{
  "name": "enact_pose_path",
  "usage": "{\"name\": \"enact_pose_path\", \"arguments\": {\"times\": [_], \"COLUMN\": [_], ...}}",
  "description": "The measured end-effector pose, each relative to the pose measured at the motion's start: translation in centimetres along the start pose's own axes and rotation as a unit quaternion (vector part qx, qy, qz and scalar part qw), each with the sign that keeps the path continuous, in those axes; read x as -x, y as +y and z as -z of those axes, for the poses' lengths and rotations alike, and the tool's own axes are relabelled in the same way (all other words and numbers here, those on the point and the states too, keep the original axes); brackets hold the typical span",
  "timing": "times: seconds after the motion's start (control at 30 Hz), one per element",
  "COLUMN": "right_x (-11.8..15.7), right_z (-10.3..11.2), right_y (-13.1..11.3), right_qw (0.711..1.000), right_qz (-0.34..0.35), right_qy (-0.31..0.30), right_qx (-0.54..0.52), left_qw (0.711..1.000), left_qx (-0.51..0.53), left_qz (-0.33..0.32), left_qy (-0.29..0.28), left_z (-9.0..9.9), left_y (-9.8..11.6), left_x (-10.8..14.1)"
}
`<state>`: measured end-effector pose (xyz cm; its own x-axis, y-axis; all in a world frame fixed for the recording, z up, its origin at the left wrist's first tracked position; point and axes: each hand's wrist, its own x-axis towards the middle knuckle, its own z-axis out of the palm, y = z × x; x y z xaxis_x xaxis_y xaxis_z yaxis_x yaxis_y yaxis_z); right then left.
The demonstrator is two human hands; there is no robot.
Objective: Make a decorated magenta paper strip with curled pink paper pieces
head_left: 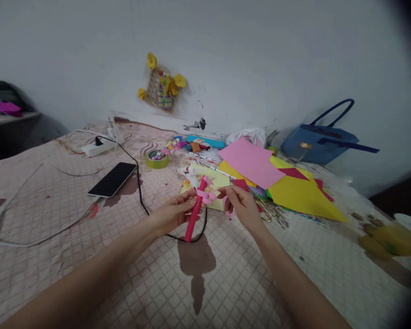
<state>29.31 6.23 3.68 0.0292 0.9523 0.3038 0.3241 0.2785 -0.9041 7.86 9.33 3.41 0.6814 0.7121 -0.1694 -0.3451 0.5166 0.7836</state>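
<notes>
A deep pink paper tube [193, 220] is gripped by my left hand [174, 211], slanting upward in front of me. Around its upper part sits a light pink paper strip [205, 196] with curled loops. My right hand [240, 204] is just right of the strip, its fingers bent together near the loose end; whether they touch it, or hold a small piece, I cannot make out. Behind the tube, a white glue gun [188, 171] rests by a pale yellow sheet [219, 176]. A black cable [140, 192] runs beneath my left hand and the tube.
Pink paper [250, 162] and yellow paper [303, 196] pile up at right, beside scissors [265, 210] and string. To the left are a phone [113, 179], green tape roll [157, 160] and power strip [102, 144]. A blue bag [320, 144] stands near the wall.
</notes>
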Motion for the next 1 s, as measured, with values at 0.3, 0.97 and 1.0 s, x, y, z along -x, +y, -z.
{"name": "enact_pose_path", "arguments": {"times": [0.3, 0.97, 1.0], "right_x": [1.5, 2.2, 2.2], "right_z": [-1.6, -2.9, -2.9], "right_y": [-1.0, -1.2, -1.1], "right_qw": [0.992, 0.995, 0.995], "right_qz": [-0.030, 0.093, 0.096], "right_qy": [0.045, -0.019, -0.021], "right_qx": [-0.114, 0.026, 0.030], "left_qw": [0.998, 0.995, 0.995], "left_qx": [0.010, -0.030, -0.030], "left_qz": [-0.052, -0.074, -0.072], "left_qy": [0.037, 0.067, 0.069], "left_z": [-0.7, -0.8, -0.9], "left_y": [-1.3, -0.7, -0.7], "left_x": [-1.0, 0.4, 0.4]}}
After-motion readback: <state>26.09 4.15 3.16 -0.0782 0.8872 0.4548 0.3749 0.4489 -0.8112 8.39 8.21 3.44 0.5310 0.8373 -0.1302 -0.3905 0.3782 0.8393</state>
